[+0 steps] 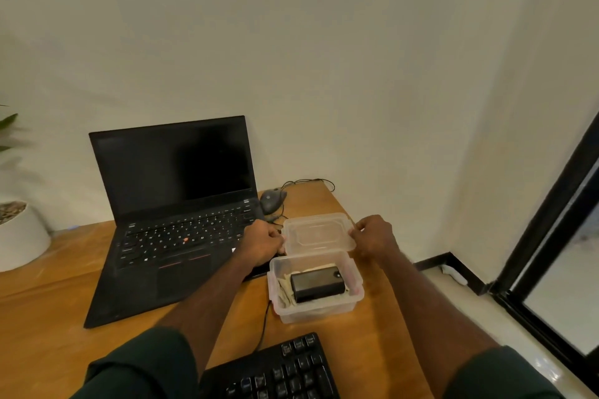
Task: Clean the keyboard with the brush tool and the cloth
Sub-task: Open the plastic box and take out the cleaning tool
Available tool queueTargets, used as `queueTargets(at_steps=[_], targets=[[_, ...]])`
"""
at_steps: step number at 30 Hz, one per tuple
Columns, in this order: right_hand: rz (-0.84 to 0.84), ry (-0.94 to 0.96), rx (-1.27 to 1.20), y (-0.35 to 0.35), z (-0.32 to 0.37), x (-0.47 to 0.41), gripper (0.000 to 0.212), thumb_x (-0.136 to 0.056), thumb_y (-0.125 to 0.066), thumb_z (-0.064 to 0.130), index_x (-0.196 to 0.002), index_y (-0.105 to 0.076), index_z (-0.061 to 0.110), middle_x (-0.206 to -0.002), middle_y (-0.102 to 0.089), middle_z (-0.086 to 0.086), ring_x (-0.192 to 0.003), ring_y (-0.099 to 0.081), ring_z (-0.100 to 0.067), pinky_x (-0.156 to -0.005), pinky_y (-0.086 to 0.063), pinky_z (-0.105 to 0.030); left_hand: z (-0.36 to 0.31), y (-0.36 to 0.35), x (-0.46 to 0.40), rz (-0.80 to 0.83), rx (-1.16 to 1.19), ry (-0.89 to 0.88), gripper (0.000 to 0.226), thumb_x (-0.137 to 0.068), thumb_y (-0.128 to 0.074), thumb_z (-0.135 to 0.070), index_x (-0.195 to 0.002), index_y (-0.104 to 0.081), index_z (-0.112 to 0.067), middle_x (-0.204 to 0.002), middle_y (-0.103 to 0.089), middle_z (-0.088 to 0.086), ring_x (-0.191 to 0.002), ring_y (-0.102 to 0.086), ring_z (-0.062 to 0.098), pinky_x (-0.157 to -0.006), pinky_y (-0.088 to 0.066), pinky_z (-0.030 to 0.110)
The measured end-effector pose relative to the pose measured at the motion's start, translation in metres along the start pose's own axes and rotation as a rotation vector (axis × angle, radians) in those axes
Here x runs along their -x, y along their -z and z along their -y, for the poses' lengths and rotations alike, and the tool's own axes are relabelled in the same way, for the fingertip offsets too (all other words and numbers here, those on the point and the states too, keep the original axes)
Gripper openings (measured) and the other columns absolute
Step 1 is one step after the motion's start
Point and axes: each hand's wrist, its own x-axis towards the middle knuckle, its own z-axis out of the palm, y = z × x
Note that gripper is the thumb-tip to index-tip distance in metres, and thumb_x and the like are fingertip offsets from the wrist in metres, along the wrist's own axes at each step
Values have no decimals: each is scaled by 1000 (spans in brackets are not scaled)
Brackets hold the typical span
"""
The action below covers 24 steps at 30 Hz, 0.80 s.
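Observation:
A black external keyboard [285, 372] lies at the near edge of the wooden desk [48, 317], partly cut off by the frame. Beyond it stands a clear plastic box [316, 308] holding a black block-shaped item [317, 283] on top of something pale like cloth [285, 293]. The box's clear lid [319, 233] is held just above and behind the box. My left hand [264, 244] grips the lid's left edge and my right hand [374, 236] grips its right edge. No brush is visible on its own.
An open black laptop [175, 214] with a dark screen sits left of the box. A grey mouse [272, 199] and cables lie behind. A white plant pot [19, 233] stands at far left. The desk's right edge drops to the floor by a black-framed glass door [557, 236].

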Motion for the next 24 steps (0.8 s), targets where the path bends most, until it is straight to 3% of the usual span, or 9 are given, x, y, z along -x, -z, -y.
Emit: queueTargets(at_steps=[6, 9, 11, 14, 16, 19, 24], targets=[[-24, 40, 73, 4, -4, 9, 24, -93, -71, 30, -108, -68, 11, -101, -69, -3, -82, -64, -16, -75, -54, -27, 5, 10, 7, -74, 45, -43, 20, -94, -64, -17, -77, -74, -12, -71, -72, 1, -73, -69, 20, -66, -59, 35], [-129, 331, -69, 13, 3, 27, 24, -90, -75, 25, -112, -71, 15, -104, -69, 3, -85, -62, -9, -80, -53, -25, 9, 14, 17, -70, 66, -86, 17, -94, -66, -20, -80, -74, -14, -71, -73, 1, -71, -67, 11, -68, -54, 30], [20, 552, -136, 20, 10, 43, 18, -86, -78, 20, -104, -73, 21, -97, -71, 9, -82, -62, -3, -78, -53, -24, 13, 17, 27, -71, 67, -106, 14, -94, -66, -20, -84, -73, -14, -73, -73, 0, -70, -65, 7, -70, -51, 27], [347, 700, 65, 17, 22, 68, 23, -84, -79, 19, -106, -75, 23, -102, -72, 10, -88, -62, -4, -80, -52, -21, 23, 21, 40, -98, 66, -113, 8, -94, -65, -18, -92, -72, -14, -81, -73, 0, -76, -66, 7, -74, -52, 27], [457, 700, 302, 9, 28, 76, 33, -85, -77, 25, -118, -71, 25, -116, -71, 7, -101, -62, -9, -91, -53, -30, 30, 27, 49, -127, 96, -104, 7, -93, -65, -16, -96, -71, -13, -86, -71, 1, -82, -66, 11, -72, -51, 26], [509, 653, 522, 4, 38, 81, 46, -87, -74, 30, -131, -62, 32, -130, -66, 5, -120, -57, -16, -106, -42, -45, 37, 39, 65, -131, 112, -113, 6, -93, -65, -16, -97, -70, -15, -87, -70, 3, -85, -65, 15, -67, -44, 22], [518, 645, 736, 1, 48, 94, 54, -88, -72, 30, -139, -54, 34, -137, -61, 4, -129, -50, -22, -110, -29, -53, 50, 63, 97, -138, 80, -161, 9, -92, -67, -20, -100, -67, -17, -90, -68, 13, -81, -63, 21, -71, -49, 28]])
